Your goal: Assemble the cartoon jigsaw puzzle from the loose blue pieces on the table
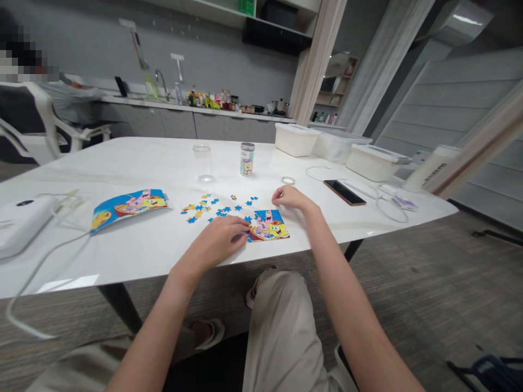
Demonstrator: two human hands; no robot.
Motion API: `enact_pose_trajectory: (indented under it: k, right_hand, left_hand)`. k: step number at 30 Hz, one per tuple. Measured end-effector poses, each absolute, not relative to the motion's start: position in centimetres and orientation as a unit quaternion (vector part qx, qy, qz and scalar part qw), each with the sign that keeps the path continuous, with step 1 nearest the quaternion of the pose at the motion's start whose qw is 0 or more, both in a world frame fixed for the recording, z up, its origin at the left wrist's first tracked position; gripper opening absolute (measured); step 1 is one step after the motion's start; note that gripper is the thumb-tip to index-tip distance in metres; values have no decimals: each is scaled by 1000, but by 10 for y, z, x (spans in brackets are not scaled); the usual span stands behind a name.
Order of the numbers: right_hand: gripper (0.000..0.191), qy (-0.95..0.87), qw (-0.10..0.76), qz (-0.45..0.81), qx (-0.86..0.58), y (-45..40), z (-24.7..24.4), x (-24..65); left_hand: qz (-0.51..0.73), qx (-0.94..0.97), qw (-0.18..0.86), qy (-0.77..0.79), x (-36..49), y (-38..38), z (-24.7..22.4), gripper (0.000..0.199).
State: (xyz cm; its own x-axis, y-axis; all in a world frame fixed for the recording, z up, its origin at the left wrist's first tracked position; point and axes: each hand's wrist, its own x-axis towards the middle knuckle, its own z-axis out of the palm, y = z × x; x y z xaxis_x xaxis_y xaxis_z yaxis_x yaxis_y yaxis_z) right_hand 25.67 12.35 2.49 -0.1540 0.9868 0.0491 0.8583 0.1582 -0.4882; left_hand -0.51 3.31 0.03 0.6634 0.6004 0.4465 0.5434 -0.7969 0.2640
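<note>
A partly joined jigsaw puzzle with yellow and pink cartoon figures on blue lies near the table's front edge. At its left side my left hand bends its fingers and thumb around a puzzle piece, partly hidden by the fingertips. My right hand rests just beyond the upper right corner, fingers curled in towards the thumb; whatever they may hold is hidden. Several loose blue and yellow puzzle pieces are scattered behind my left hand. A curved picture sheet with the same design stands to the left.
Farther back are a clear jar, a lidded puzzle tin and a round lid. A phone, white cables and storage boxes occupy the right side. A white device sits at far left. A person sits beyond the table.
</note>
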Motion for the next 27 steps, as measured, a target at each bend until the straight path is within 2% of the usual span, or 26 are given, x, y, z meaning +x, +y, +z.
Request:
enact_pose_trajectory:
  k: [6,15,21,27]
  right_hand:
    - [12,-757,215,162,-596,128,19,255]
    - [20,-784,215,220,-540,132,17,254]
    - [14,-792,242,228,-513,131,20,249]
    - [25,-781,302,356,-414,122,23,229]
  left_hand:
    - [270,903,59,330,-5,32,1,24]
    - [275,899,57,337,-5,30,3,24]
    - [265,896,51,352,-5,29,4,25]
    - [259,897,62,352,-4,29,5,25]
